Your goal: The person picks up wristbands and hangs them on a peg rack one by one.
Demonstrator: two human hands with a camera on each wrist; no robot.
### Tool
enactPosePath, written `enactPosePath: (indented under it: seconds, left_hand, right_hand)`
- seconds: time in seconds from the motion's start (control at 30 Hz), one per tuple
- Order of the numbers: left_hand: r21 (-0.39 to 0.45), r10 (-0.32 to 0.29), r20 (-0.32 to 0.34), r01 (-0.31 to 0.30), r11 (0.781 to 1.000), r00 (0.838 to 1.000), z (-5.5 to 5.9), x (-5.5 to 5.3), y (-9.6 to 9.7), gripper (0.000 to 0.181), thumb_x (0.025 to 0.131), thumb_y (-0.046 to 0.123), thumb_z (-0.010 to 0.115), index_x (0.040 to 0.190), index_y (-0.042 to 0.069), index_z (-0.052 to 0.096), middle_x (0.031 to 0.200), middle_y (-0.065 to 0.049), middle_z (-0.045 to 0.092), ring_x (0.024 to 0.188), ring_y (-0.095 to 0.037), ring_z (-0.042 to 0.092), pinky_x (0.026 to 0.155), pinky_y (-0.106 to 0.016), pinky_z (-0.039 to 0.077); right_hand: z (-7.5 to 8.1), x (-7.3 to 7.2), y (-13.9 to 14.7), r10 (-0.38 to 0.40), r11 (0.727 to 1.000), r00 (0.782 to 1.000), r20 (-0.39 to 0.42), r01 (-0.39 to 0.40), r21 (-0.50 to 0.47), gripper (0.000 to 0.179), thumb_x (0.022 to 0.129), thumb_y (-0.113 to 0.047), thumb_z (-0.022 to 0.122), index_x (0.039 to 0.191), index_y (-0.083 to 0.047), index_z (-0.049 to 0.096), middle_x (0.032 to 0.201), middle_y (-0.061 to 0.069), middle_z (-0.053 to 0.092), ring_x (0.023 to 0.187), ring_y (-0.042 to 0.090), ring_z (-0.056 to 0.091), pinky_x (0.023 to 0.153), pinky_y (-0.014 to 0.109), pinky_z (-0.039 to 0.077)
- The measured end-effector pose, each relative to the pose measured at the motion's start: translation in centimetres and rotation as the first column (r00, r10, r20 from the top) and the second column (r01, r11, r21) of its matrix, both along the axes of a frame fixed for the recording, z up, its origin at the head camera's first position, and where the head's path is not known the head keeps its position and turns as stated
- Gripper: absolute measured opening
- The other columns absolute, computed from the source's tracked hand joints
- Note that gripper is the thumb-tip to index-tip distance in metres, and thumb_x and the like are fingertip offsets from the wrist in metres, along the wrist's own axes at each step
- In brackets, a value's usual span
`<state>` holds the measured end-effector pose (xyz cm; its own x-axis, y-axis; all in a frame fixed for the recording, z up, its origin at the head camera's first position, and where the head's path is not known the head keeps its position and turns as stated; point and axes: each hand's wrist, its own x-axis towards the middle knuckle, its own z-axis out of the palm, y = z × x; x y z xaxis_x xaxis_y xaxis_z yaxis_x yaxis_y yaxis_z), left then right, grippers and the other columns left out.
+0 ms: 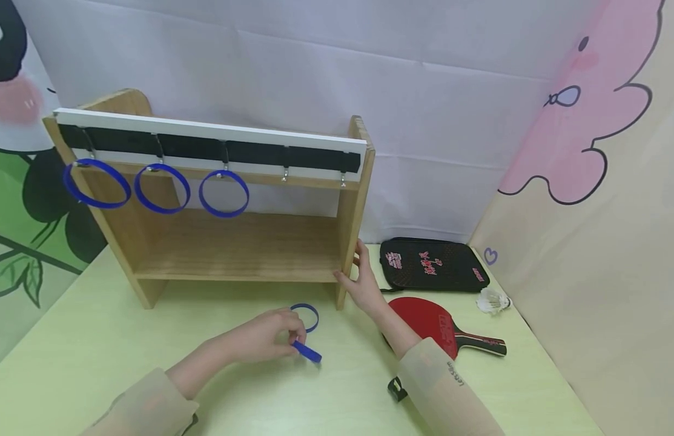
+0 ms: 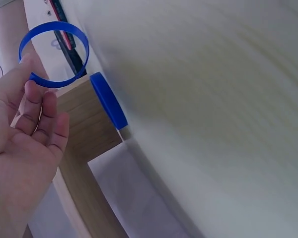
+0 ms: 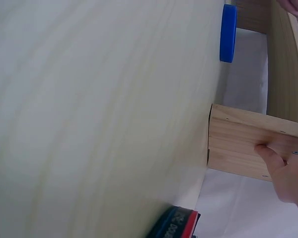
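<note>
Three hung rings, two bare hooks, one held ring

And look at that pinch! Your left hand has thumb and fingertips closed on the held ring's rim, over the table. From your fingers it juts towards four o'clock in the head view, long axis running ten to four, almost edge-on.

Here's what the coming move turns on, by my reckoning: those bare hooks sit at twelve to one o'clock from your left fingertips, well apart. Your right hand is nearer the far-right hook, but it's busy, gripping the right side of the wooden stand. A loose ring lies at one o'clock, just beyond your left fingers.

Now the left wrist view, and what a difference: the held ring opens into a near-full circle, nipped between seven and eight o'clock on its rim. Only the head view gives you the hooks, though; neither wrist view has them.
</note>
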<state>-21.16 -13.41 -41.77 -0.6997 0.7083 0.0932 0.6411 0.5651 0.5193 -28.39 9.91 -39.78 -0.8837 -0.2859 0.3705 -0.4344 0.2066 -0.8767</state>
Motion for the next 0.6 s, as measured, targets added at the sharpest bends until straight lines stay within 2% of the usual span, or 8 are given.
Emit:
enactPosePath:
  seconds: [0.2,0.3,0.43,0.6]
  left_hand:
    - [-0.004,0.038,-0.006,-0.038,0.999,0.999,1.0,0.4,0.0,0.012,0.083,0.027,0.072,0.089,0.030,0.063,0.083,0.020,0.052,0.092,-0.006,0.052,0.097,-0.042,0.044]
    - [0.017,0.048,-0.007,-0.048,0.999,0.999,1.5,0.6,-0.1,0.011,0.083,0.027,0.072,0.091,0.028,0.065,0.087,0.021,0.052,0.092,-0.005,0.052,0.089,-0.038,0.048]
    - [0.043,0.056,-0.033,-0.055,0.998,0.998,2.3,0.7,-0.2,0.011,0.083,0.026,0.072,0.092,0.027,0.066,0.092,0.020,0.055,0.093,-0.003,0.053,0.088,-0.035,0.049]
    - [0.058,0.083,-0.064,-0.080,0.995,0.994,3.2,0.8,-0.3,0.011,0.083,0.025,0.072,0.092,0.026,0.065,0.091,0.019,0.057,0.094,-0.007,0.053,0.088,-0.038,0.048]
  right_hand:
    - [0.0,0.0,0.0,-0.007,1.000,1.000,0.004,0.007,0.008,0.079,0.090,0.000,0.059,0.148,-0.004,0.007,0.148,0.023,0.021,0.133,0.042,0.032,0.091,0.052,0.048]
    - [0.0,-0.1,0.0,-0.006,1.000,1.000,0.006,0.006,0.009,0.078,0.090,0.000,0.059,0.148,-0.005,0.007,0.148,0.023,0.021,0.133,0.041,0.032,0.091,0.051,0.049]
    - [-0.1,-0.1,0.0,-0.001,1.000,1.000,0.005,0.001,0.001,0.078,0.090,0.000,0.059,0.148,-0.004,0.007,0.148,0.023,0.021,0.133,0.041,0.032,0.091,0.050,0.049]
    - [-0.1,-0.1,0.0,0.000,1.000,1.000,0.002,0.000,0.006,0.079,0.090,0.000,0.060,0.148,-0.004,0.007,0.148,0.023,0.021,0.133,0.042,0.032,0.091,0.051,0.048]
